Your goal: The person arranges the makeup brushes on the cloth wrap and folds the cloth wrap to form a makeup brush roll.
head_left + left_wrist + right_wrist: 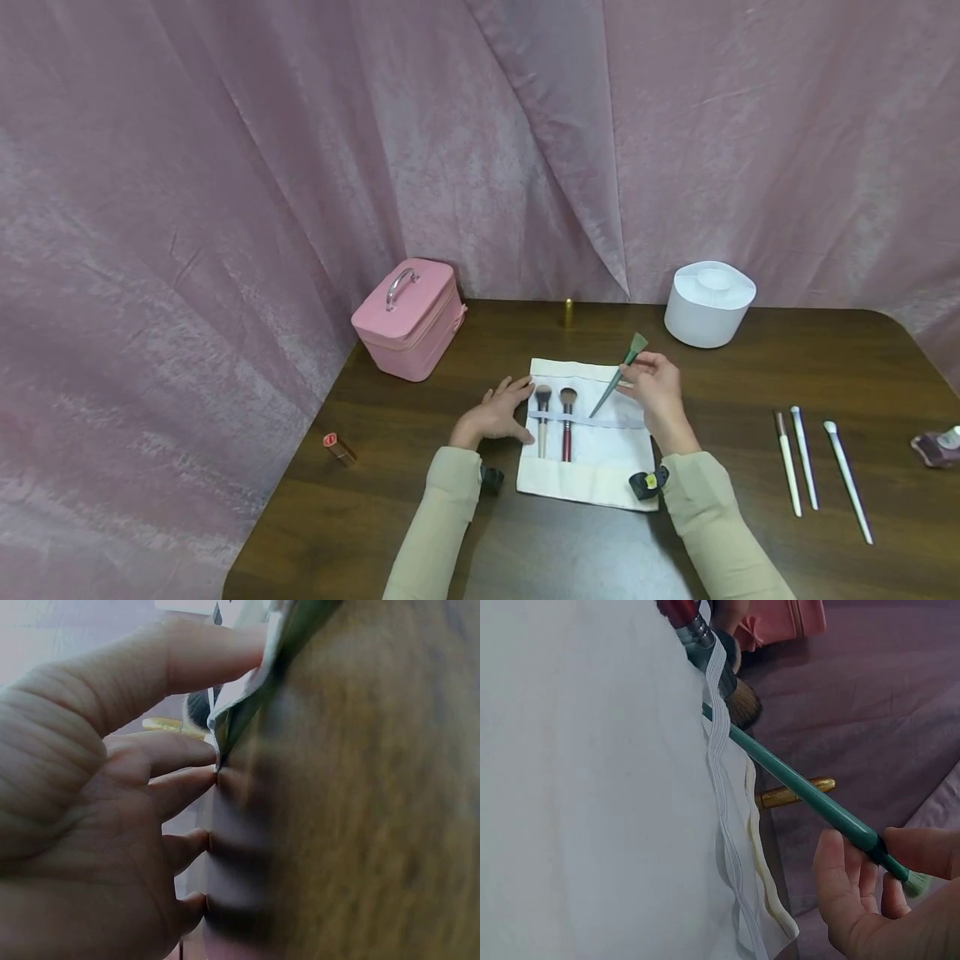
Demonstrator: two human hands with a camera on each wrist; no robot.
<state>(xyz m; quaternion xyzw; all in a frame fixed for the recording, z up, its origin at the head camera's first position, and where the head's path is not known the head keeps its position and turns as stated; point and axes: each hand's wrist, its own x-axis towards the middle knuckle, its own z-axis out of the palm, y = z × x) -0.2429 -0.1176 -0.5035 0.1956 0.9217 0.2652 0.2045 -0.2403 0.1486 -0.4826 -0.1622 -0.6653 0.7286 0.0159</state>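
At the far left of the worktop (405,500), a lipstick tube (340,450) is standing apart from the work, and a pink case (408,325) is sitting behind it, closed. Next, the left hand (495,414) is resting on the left edge of a white cloth brush holder (600,479), its fingers spread and its thumb lying on the fabric, seemingly steadying it.

On the cloth, a pale-handled brush (542,427) and a red-handled brush (567,429) are lying side by side under the elastic band (615,423); these two look done. Behind the cloth, a gold tube (567,313) is standing upright.

Further right, the right hand (655,387) is pinching a green brush (617,377) near its bristles, and the handle is slanting down so that its tip appears to be just passing under the band. This third one looks only partly placed.

A white container (709,307) is standing behind to the right. Beyond the cloth, a brown-tipped brush (788,464), a thin white brush (805,458) and a longer white brush (849,482) are lying loose, so these three are apparently left to place. A small purple bottle (937,448) is lying at the far right.
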